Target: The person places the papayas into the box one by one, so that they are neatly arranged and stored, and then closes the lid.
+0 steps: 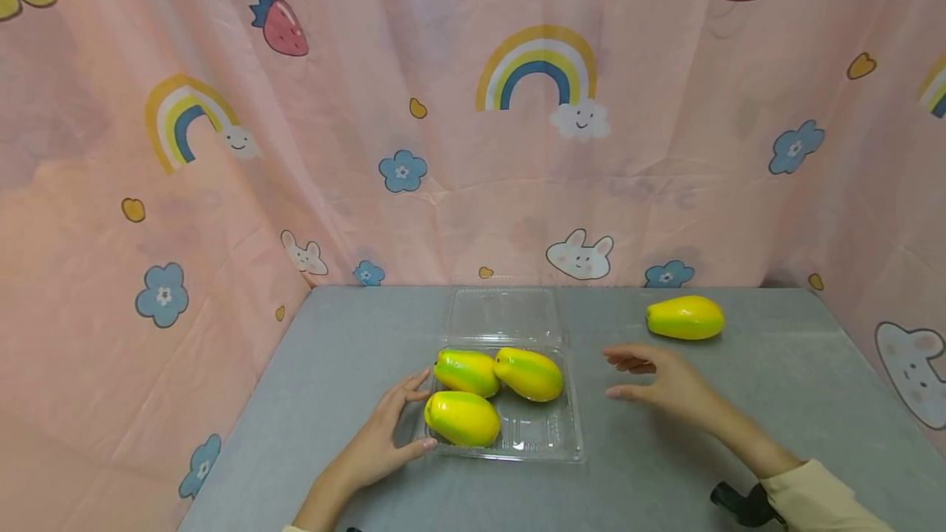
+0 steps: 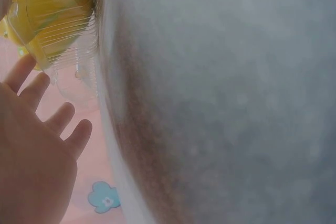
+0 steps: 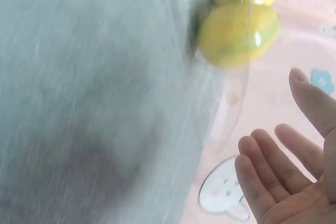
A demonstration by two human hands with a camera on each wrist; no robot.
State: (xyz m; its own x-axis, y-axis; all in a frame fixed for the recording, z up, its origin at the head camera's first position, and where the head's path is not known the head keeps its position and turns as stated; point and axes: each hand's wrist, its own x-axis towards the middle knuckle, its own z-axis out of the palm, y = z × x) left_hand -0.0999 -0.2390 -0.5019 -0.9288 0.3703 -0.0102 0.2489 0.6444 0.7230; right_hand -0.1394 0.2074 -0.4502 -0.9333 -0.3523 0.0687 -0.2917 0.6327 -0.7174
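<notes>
A clear plastic clamshell box (image 1: 543, 433) lies with its lid (image 1: 505, 314) folded back. Inside it are three yellow-green toy-like papayas: one at the front left (image 1: 463, 419), one at the back left (image 1: 467, 373) and one at the back right (image 1: 529, 374). My left hand (image 1: 380, 437) is at the box's left side, fingers spread, with the thumb by the front left corner; in the left wrist view, fingertips (image 2: 26, 69) meet or nearly meet its ribbed wall. My right hand (image 1: 668, 384) hovers right of the box, holding nothing, thumb apart from the fingers.
Another papaya (image 1: 686, 318) lies at the back right of the grey table (image 1: 355, 335), beyond my right hand. A pink printed curtain (image 1: 473, 212) hangs behind the table and along both sides. A black object (image 1: 746, 504) shows beside my right sleeve.
</notes>
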